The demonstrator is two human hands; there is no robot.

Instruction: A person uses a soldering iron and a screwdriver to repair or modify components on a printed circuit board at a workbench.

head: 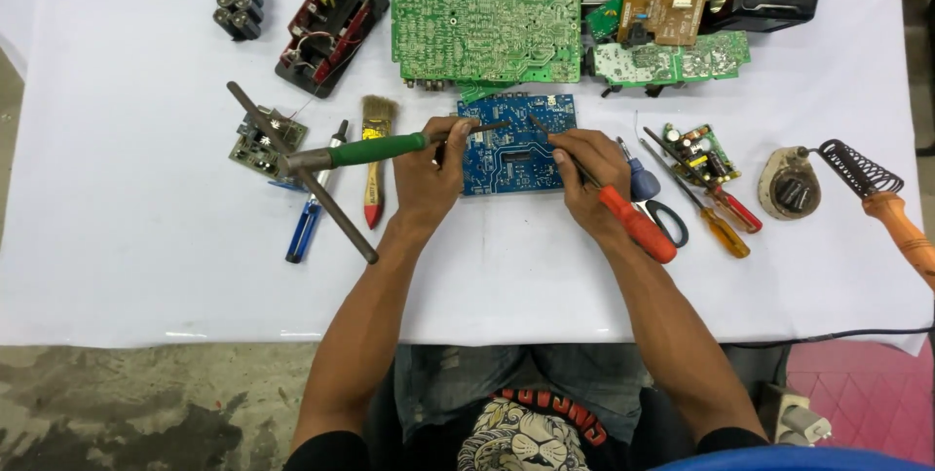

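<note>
A blue circuit board [513, 161] lies flat on the white table [146, 266], between my two hands. My left hand [429, 171] grips a green-handled tool [375, 150] whose thin tip rests on the board's upper left part. The grey metal rear end of that tool points left. My right hand [587, 174] holds a red-handled tool [638, 226] like a pen. Its dark shaft slants up-left, with the tip touching the board near its top middle. The two tips sit close together.
A long dark rod [302, 171] lies left of the left hand, near a paintbrush [374, 154], blue-handled pliers [304, 227] and a small board [261, 145]. Green circuit boards [487, 13] fill the back. Screwdrivers [723, 218], scissors [670, 223] and a wooden-handled soldering iron [901, 229] lie right.
</note>
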